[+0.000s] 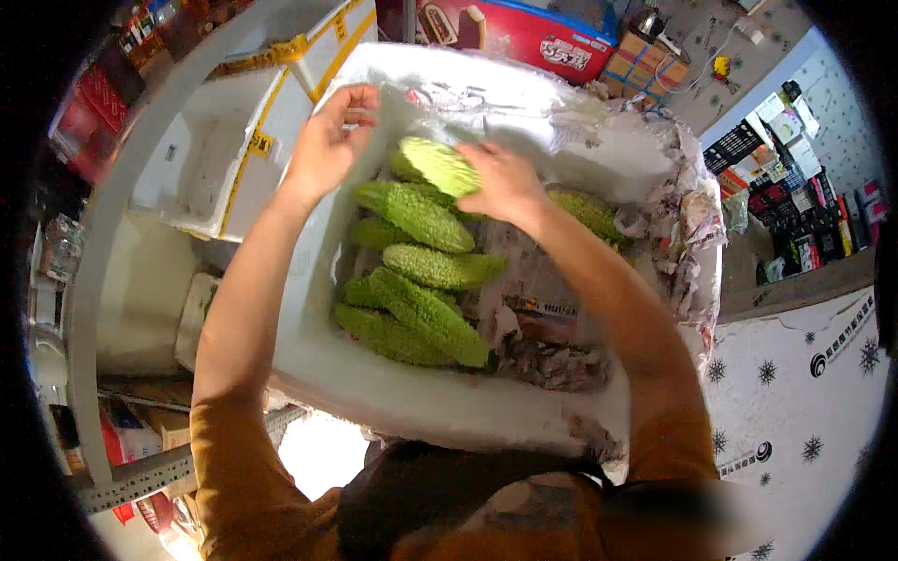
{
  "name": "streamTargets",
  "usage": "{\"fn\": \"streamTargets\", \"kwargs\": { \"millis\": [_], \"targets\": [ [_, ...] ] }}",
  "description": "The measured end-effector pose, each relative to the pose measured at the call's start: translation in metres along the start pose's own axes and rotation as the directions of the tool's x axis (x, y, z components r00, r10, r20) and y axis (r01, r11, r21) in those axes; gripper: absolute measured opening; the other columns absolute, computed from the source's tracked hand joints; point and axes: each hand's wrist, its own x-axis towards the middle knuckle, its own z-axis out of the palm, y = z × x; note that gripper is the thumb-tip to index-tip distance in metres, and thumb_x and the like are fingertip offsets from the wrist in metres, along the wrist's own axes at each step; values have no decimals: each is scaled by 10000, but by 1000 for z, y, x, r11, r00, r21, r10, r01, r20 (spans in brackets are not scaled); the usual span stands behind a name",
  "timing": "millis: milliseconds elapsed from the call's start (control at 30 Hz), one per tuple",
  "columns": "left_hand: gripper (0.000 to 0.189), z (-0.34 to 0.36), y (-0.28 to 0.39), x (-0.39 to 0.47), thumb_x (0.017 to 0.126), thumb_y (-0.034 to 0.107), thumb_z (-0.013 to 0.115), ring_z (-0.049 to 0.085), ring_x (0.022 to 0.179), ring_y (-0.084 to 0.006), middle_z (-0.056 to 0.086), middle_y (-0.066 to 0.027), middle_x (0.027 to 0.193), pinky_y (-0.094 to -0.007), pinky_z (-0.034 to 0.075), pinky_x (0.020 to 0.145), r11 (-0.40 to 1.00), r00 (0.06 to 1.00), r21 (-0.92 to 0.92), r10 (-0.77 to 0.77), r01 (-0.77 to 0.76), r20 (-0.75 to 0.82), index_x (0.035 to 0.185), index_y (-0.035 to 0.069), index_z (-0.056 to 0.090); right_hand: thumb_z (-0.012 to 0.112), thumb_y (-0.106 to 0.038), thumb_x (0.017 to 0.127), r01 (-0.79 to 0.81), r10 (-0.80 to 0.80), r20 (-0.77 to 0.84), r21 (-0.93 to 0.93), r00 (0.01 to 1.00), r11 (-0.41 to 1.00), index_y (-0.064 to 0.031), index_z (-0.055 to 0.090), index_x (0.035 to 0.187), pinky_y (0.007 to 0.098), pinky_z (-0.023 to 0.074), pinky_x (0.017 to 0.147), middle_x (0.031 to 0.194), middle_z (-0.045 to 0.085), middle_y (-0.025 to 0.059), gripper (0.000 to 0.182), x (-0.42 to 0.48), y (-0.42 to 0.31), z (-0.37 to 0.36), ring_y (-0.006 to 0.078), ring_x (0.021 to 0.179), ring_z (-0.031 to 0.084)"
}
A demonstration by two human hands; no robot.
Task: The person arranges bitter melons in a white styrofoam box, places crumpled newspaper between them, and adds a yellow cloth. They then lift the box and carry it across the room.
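In front of me stands a large white foam box (pixel 449 407) holding several green bitter melons, stacked along its left side. My right hand (pixel 508 181) grips the right end of a pale, brightly lit bitter melon (pixel 436 163) at the top of the stack. Over the box's far left side hangs my left hand (pixel 331 144), its fingers curved and apart, with nothing in it. Below the gripped melon lie a green bitter melon (pixel 424 216), a lighter one (pixel 438 266) and a darker one (pixel 431 312). Another bitter melon (pixel 586 214) is partly hidden behind my right forearm.
Crumpled newspaper (pixel 561 361) lines the box floor and covers its right rim. Left of it are a smaller white foam box (pixel 203 161) with yellow tape and a grey metal shelf (pixel 88 280). A red chest freezer (pixel 519 38) and a cardboard carton (pixel 645 66) stand behind.
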Motion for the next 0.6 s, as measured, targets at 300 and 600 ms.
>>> {"fn": "streamTargets", "kwargs": {
  "millis": [300,600],
  "targets": [
    [485,1,-4,-2,715,-86,456,541,923,-155,542,-66,1072,-277,443,747,991,995,96,93,-95,22,1171,78,466,673,-270,683,-176,181,-29,130,983,976,-154,365,1318,538,277,976,1248,426,122,715,40,-34,45,271,1136,433],
    [302,67,35,4,730,-12,500,568,843,-227,565,-139,946,-304,465,730,877,933,452,-14,-161,360,1026,35,539,608,-159,714,-441,675,-109,680,729,586,-85,430,1035,386,418,680,817,499,81,374,-154,52,64,254,783,523]
  ]
}}
